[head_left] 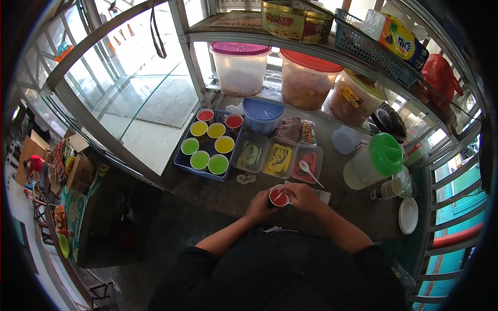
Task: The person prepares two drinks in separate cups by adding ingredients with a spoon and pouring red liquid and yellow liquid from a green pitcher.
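My left hand [259, 206] is wrapped round a paper cup [279, 203] of red liquid at the counter's front edge. Pinched in my right hand [304, 198] is a small spoon [281, 194], its end dipping into the cup. Just beyond stand three clear tubs, holding something pale green [251, 154], yellow [280, 158] and red [308, 156]. A white spoon [312, 174] leans in the red tub. To the left, a blue tray [201, 174] carries several cups of red, yellow and green liquid.
A green-lidded pitcher [363, 169], stacked cups [388, 189] and a white round lid or plate [408, 215] stand to the right. Behind the tubs are a blue-lidded container [263, 117] and sprinkle packets [307, 132]. Large lidded tubs [309, 83] sit below an overhead shelf [233, 35].
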Available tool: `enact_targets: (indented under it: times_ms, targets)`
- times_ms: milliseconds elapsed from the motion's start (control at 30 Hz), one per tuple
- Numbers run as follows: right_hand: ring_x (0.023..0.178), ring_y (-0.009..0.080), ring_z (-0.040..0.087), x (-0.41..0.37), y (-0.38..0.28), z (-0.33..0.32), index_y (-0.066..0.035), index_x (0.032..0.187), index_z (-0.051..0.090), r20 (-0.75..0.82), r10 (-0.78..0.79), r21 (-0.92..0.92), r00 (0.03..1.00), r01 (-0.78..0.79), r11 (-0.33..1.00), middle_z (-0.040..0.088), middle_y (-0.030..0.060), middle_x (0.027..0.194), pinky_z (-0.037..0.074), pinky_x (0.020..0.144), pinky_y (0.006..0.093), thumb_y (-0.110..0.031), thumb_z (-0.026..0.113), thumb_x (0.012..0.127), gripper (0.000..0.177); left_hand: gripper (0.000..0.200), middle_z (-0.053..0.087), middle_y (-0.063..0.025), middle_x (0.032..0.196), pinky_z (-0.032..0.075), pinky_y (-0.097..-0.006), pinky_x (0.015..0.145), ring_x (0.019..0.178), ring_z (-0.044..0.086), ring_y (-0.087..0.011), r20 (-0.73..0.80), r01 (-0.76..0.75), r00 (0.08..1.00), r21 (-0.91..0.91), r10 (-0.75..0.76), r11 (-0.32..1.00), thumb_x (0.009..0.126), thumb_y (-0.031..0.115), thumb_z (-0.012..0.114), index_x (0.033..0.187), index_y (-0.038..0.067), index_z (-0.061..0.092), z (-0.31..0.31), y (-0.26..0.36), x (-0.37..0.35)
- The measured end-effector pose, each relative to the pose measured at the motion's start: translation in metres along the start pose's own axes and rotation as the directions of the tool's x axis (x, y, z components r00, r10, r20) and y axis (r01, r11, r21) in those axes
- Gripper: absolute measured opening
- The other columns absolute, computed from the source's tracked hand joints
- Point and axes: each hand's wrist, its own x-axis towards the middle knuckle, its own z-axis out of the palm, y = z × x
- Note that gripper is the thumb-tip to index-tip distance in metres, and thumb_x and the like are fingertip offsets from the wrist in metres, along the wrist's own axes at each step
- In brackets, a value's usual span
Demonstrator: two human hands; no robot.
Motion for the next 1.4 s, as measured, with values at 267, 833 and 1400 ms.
enact_targets:
  times_ms: [267,833,1400]
  targets:
    - [0.086,0.0372,0.07,0.002,0.001,-0.016,-0.005,0.106,0.072,-0.003,-0.052,-0.118,0.999,0.052,0.992,0.073,0.0172,0.094,0.054,0.077,0.0417,-0.007,0.064,0.091,0.017,0.078,0.062,-0.0182,0.132,0.048,-0.0454,0.104,0.124,0.059,-0.0371,-0.006,-0.001,1.0,-0.002,0.001,1.0,0.073,0.028,0.088,0.139,0.007,0.053,0.0,-0.001,-0.001]
    - [0.076,0.0289,0.07,0.001,0.013,-0.006,-0.003,0.105,0.073,-0.192,0.059,-0.043,0.98,-0.068,0.997,0.073,0.0166,0.091,0.053,0.07,0.0381,-0.004,0.064,0.092,0.016,0.079,0.062,-0.018,0.133,0.048,-0.0451,0.104,0.124,0.059,-0.0371,-0.005,0.008,1.0,-0.005,-0.008,1.0,0.072,0.029,0.089,0.139,0.006,0.053,0.0,0.001,0.0]
    - [0.064,0.0135,0.067,0.005,0.017,-0.013,0.0,0.104,0.07,0.051,0.187,0.105,0.981,-0.191,0.976,0.07,0.0086,0.083,0.052,0.062,0.0305,-0.001,0.056,0.097,0.016,0.081,0.063,-0.0171,0.131,0.049,-0.0448,0.103,0.123,0.06,-0.036,-0.005,0.011,1.0,-0.001,-0.011,1.0,0.071,0.034,0.09,0.138,0.006,0.055,-0.001,0.004,-0.001]
